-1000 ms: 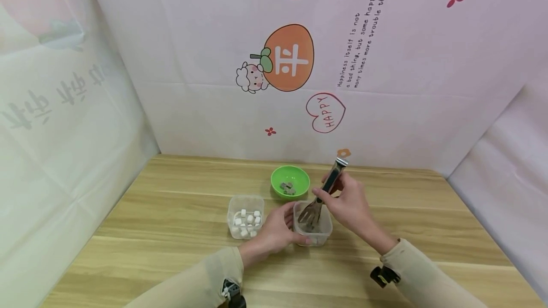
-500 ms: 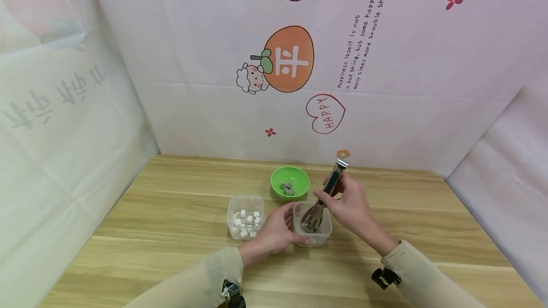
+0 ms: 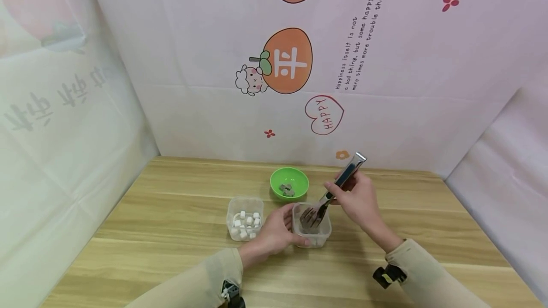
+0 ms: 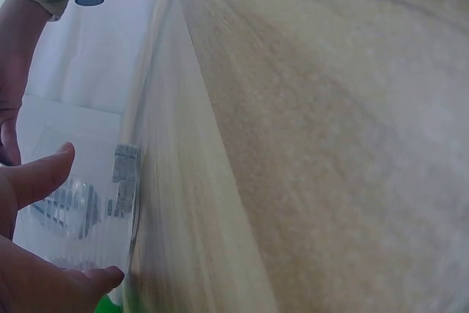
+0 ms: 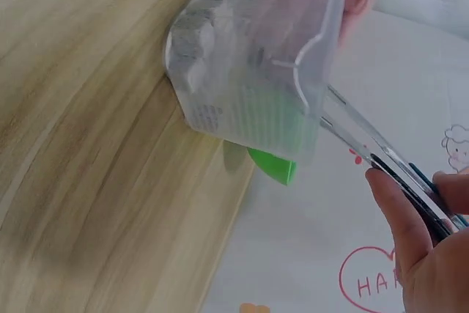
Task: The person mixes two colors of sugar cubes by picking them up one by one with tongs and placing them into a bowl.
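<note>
**Shifted right since half a second ago: right hand (image 3: 358, 199) and handle end of the tongs (image 3: 347, 174)**

Leaning further to the right at the top end now, with slotted tips down inside the held box (image 3: 318, 240) as before; little change at the left hand (image 3: 274, 232).

Across the far side, white backdrop (image 3: 192, 51) with orange cartoon fruits, lines of text and a red heart reading HAPPY. Below it, wood-grain table (image 3: 171, 232). Over the near part, two pale sleeves (image 3: 197, 277), each with a small dark device (image 3: 388, 275) at the wrist.

Hands apart from each other. Left hand curled round the left side of the held box, thumb along the near wall, fingers toward the far left. Right hand raised to the right of the same box, thumb and fingers pinching the tongs partway along the handle.

Tongs in metal with dark inlays, slanting from the far right down into the held box.

Held box in clear plastic, on the table right of the left hand. Left of that hand, second clear box (image 3: 245, 204). Beyond and between the two, green bowl (image 3: 296, 178), near the held box.

Smallest of all: grey pieces (image 3: 287, 189) in the near part of the bowl; grey blocks (image 5: 192, 42) along the bottom of the held box, plain in the right wrist view; white cubes (image 3: 249, 221) loose in the second clear box. Contact between tips and blocks: cannot tell.
</note>
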A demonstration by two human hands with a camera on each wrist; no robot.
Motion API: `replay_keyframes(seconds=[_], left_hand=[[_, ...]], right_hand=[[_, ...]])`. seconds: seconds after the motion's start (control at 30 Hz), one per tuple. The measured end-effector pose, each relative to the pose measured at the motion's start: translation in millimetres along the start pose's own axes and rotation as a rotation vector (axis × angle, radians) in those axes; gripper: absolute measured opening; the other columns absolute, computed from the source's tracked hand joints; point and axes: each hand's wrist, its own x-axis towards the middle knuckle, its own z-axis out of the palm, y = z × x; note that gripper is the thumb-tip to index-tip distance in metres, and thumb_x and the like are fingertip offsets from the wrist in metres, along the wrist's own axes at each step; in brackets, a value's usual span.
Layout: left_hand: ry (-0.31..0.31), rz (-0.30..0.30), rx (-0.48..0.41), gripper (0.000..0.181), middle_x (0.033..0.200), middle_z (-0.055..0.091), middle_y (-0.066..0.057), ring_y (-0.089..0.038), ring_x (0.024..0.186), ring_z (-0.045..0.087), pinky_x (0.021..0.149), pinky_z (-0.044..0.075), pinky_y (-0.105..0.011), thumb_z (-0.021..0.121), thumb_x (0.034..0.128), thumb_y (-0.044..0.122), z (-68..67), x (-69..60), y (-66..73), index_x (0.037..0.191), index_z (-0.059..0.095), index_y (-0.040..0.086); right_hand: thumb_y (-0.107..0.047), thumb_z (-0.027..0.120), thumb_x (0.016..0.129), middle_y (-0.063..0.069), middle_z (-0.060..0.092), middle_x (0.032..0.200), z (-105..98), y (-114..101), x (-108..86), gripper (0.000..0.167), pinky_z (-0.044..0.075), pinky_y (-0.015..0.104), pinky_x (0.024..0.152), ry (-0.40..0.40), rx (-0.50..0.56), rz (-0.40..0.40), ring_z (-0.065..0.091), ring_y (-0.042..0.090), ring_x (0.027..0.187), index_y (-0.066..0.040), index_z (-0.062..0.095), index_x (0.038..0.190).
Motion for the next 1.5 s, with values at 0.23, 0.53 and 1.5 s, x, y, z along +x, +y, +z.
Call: replay_keyframes(seconds=[0.23, 0.53, 1.5], left_hand=[[0.004, -0.004, -0.011, 0.105, 0.160, 0.045, -0.021, -0.040, 0.146, 0.044, 0.123, 0.036, -0.051, 0.093, 0.0672, -0.009, 0.8, 0.5, -1.0, 0.157, 0.039, -0.004], [0.009, -0.002, -0.013, 0.106, 0.159, 0.046, -0.020, -0.040, 0.145, 0.045, 0.123, 0.036, -0.051, 0.093, 0.0663, -0.010, 1.1, 0.2, -1.3, 0.157, 0.040, -0.004], [0.003, -0.004, -0.010, 0.105, 0.158, 0.048, -0.021, -0.040, 0.145, 0.046, 0.122, 0.037, -0.049, 0.094, 0.0667, -0.008, 0.0, 0.5, -1.7, 0.157, 0.040, -0.004]], right_hand=[[0.001, 0.078, 0.093, 0.019, 0.070, 0.088, -10.1, -2.4, 3.2, 0.026, 0.067, 0.046, 0.065, 0.049, 0.105, 0.111, 0.074, 0.018, 0.070, 0.011, 0.058, 0.106], [0.002, 0.077, 0.094, 0.009, 0.070, 0.085, -22.2, -5.3, 7.4, 0.029, 0.067, 0.045, 0.069, 0.072, 0.169, 0.219, 0.074, 0.016, 0.072, 0.013, 0.055, 0.109], [-0.005, 0.080, 0.093, 0.010, 0.075, 0.093, -21.0, -15.4, 59.0, 0.028, 0.067, 0.039, 0.070, 0.165, 0.240, 0.220, 0.076, 0.017, 0.073, 0.007, 0.058, 0.103]])
